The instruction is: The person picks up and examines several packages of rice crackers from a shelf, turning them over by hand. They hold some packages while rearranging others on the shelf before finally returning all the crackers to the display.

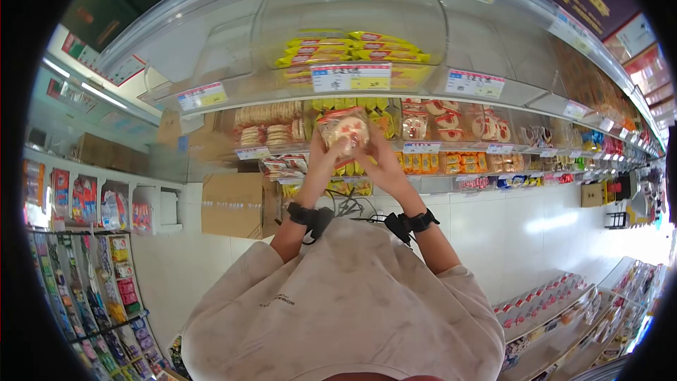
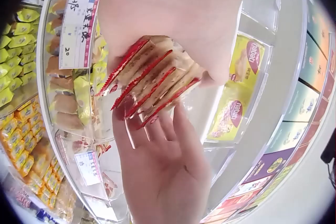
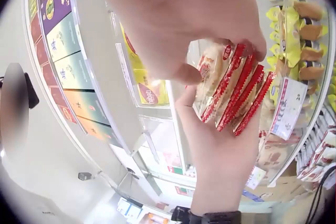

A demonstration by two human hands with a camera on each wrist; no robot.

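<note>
Both hands hold a small stack of round crackers [image 1: 350, 129] in clear wrappers with red crimped edges, in front of the shelf. My left hand [image 1: 321, 164] grips one side of the stack and my right hand [image 1: 383, 166] the other. From the left wrist, the red wrapper edges [image 2: 149, 79] fan out between the two hands, several packs deep. There, the right hand [image 2: 163, 169] has its fingertips under the packs. In the right wrist view the right thumb [image 3: 186, 74] lies against the front pack, while the left hand [image 3: 220, 148] supports the stack from below.
Behind the hands, clear shelf bins hold wrapped round crackers [image 1: 268, 123], yellow packets [image 1: 352, 49] and orange packets [image 1: 462, 164]. Price tags [image 1: 350, 77] line the shelf edges. A cardboard box [image 1: 233, 204] stands on the floor at left, and more shelving [image 1: 550, 310] is at lower right.
</note>
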